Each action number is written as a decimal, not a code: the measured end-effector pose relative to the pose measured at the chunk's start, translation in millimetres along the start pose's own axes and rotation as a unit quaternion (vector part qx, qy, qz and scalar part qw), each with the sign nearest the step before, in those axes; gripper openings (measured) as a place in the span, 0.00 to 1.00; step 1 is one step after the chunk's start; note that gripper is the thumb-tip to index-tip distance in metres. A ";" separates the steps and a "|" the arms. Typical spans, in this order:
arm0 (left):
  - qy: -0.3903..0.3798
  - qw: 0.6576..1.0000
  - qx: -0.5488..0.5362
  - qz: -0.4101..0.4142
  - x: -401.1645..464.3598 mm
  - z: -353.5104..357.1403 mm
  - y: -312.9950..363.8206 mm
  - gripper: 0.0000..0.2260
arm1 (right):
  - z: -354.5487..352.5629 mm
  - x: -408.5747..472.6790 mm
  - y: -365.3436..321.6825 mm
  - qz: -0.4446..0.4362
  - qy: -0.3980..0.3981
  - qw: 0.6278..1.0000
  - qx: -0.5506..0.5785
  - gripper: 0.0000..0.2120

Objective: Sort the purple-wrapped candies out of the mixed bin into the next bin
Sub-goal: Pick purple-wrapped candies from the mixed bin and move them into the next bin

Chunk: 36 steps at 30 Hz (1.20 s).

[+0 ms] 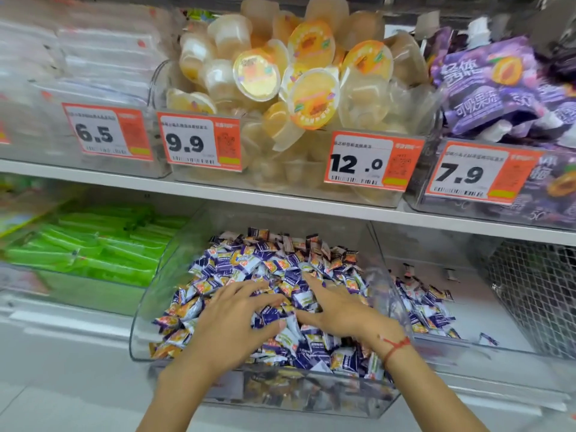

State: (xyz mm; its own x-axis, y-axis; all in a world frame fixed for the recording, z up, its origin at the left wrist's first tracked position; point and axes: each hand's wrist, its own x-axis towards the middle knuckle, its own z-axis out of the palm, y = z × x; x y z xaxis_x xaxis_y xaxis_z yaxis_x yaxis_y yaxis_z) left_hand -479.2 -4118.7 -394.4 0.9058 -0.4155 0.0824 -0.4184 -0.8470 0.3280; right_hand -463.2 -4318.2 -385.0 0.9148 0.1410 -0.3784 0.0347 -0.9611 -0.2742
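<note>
A clear plastic mixed bin (146, 310) on the lower shelf is heaped with small wrapped candies (249, 260), purple-and-white ones mingled with orange ones. My left hand (232, 319) lies flat on the heap with its fingers spread, holding nothing. My right hand (335, 310), a red string at its wrist, rests on the candies beside it, fingers apart and pointing up-left. The clear neighbouring bin (467, 344) to the right holds a smaller pile of purple-wrapped candies (427, 310) against its left wall.
A bin of green sticks (93, 251) sits left of the mixed bin. A wire mesh basket (536, 291) stands at the far right. The upper shelf carries jelly cups (296, 88), purple pouches (498, 88) and orange price tags (371, 160).
</note>
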 end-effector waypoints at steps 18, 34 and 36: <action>0.042 0.998 0.013 0.038 25.5 8.1 27.7 0.20 | -8.9 -48.6 30.4 -0.106 0.053 0.992 -0.031 0.33; 0.189 0.981 -0.037 0.017 9.5 11.5 21.4 0.16 | -18.1 -54.3 19.2 -0.142 0.309 0.929 0.148 0.12; 0.206 0.976 -0.063 0.018 9.4 9.8 21.3 0.17 | -25.6 -61.6 20.1 -0.165 0.323 0.916 0.174 0.11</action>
State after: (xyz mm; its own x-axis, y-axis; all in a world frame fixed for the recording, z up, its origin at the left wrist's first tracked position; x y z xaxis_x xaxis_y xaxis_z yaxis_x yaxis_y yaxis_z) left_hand -480.2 -4143.9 -395.9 0.8514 -0.2539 0.4591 -0.4628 -0.7755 0.4294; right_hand -508.5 -4352.3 -344.5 0.9285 0.1328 0.3467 0.3252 -0.7416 -0.5868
